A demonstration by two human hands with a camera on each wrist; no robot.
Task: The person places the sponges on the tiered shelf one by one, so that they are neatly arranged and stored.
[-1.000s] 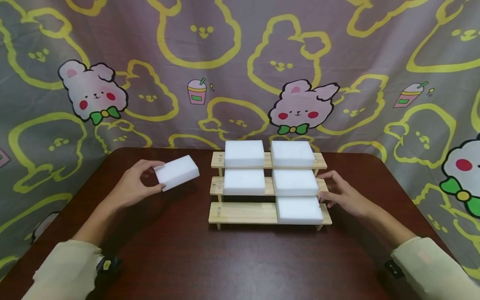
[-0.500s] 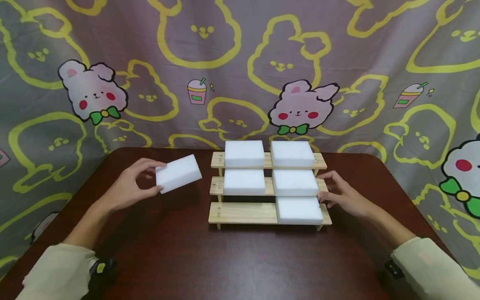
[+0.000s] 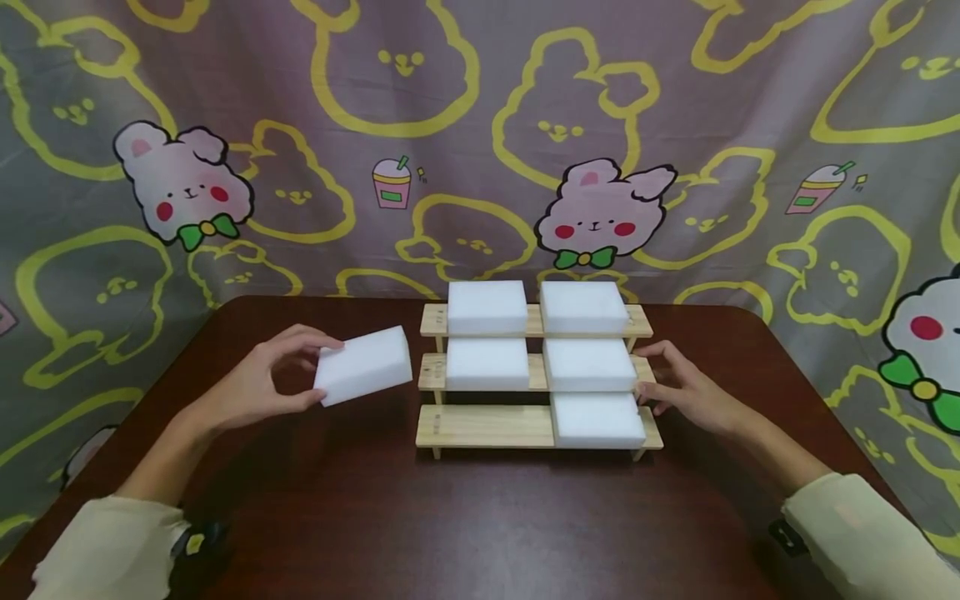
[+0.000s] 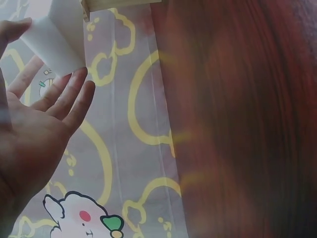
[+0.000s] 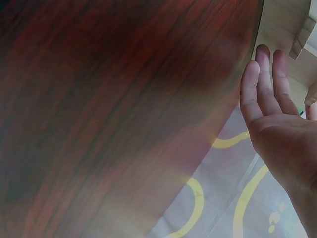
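Note:
My left hand pinches a white foam block by its left end, thumb in front and fingers behind. The block is tilted and held over the table, left of a three-tier wooden rack. In the left wrist view the same foam block shows between thumb and fingertips. At the rack's right end my right hand grips the middle tier between thumb and index finger. Its other fingers stretch out beside the wood in the right wrist view.
Two foam blocks lie on the top tier, including the left one, and two on the middle tier. A single block sits at the right of the bottom tier. Behind the dark wooden table hangs a patterned curtain.
My left hand has moved a little to the right and toward me with the foam block, which has turned slightly. My right hand and the rack have stayed in place.

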